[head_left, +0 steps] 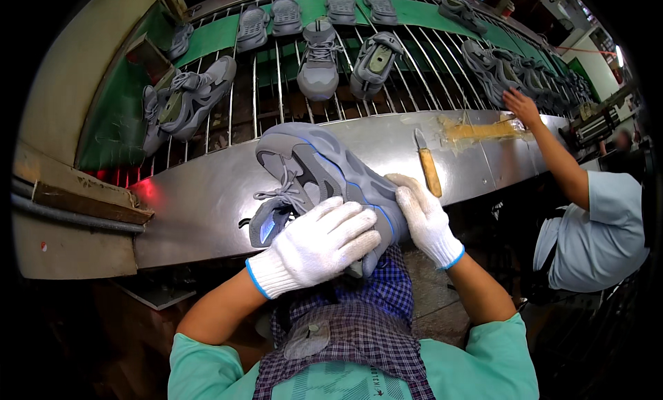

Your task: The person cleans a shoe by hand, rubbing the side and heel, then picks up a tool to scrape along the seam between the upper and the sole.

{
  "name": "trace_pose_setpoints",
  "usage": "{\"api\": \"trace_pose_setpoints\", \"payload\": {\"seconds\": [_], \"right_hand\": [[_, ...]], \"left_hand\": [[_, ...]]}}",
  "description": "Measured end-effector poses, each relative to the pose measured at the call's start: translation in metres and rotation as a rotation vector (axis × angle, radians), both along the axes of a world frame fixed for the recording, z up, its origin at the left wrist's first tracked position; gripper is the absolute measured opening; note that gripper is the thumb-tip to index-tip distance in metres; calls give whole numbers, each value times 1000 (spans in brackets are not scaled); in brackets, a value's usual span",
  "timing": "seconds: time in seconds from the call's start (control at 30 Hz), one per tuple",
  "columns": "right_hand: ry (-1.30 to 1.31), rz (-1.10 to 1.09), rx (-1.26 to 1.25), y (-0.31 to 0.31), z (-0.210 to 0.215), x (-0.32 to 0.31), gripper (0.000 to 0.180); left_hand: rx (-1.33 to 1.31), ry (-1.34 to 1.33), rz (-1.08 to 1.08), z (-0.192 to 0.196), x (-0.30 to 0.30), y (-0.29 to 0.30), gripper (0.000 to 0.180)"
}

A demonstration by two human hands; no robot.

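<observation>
A grey sneaker (pixel 336 166) lies tilted on its side at the front edge of the metal bench, its toe pointing away to the left and its chunky sole facing right. A bright blue line runs along the seam between upper and sole. My left hand (pixel 321 244), in a white knit glove, presses across the heel side of the upper. In a matching glove, my right hand (pixel 425 219) grips the sole at the heel; its fingertips are partly hidden. Laces and the opened tongue hang out on the left.
A wooden-handled knife (pixel 429 172) rests on the metal bench (pixel 197 210), right of the sneaker. Beyond is a rack of metal rollers (pixel 266 89) with several grey sneakers (pixel 319 72). At right, a co-worker's hand (pixel 523 108) reaches toward more shoes.
</observation>
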State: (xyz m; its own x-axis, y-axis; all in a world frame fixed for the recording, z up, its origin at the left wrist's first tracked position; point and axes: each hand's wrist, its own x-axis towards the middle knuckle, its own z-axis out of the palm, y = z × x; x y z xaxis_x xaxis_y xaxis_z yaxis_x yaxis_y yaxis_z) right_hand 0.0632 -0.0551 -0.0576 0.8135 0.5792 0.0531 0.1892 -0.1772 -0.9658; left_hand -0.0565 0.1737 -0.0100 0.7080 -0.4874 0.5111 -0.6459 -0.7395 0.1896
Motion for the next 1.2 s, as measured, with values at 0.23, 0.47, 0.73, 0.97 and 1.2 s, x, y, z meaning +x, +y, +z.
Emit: {"api": "trace_pose_setpoints", "payload": {"seconds": [0.23, 0.47, 0.73, 0.97, 1.2], "right_hand": [[-399, -52, -288, -2, 11, -27, 39], [-411, -30, -291, 8, 6, -4, 51], [-95, -103, -130, 20, -22, -35, 84], [-127, -164, 513, 90, -9, 12, 76], [-91, -177, 204, 56, 35, 13, 62]], "left_hand": [[66, 61, -28, 15, 2, -8, 50], [46, -80, 59, 10, 4, -24, 47], [-215, -141, 177, 26, 25, 29, 55], [-443, -53, 278, 56, 36, 55, 69], [-336, -128, 273, 38, 26, 31, 67]]}}
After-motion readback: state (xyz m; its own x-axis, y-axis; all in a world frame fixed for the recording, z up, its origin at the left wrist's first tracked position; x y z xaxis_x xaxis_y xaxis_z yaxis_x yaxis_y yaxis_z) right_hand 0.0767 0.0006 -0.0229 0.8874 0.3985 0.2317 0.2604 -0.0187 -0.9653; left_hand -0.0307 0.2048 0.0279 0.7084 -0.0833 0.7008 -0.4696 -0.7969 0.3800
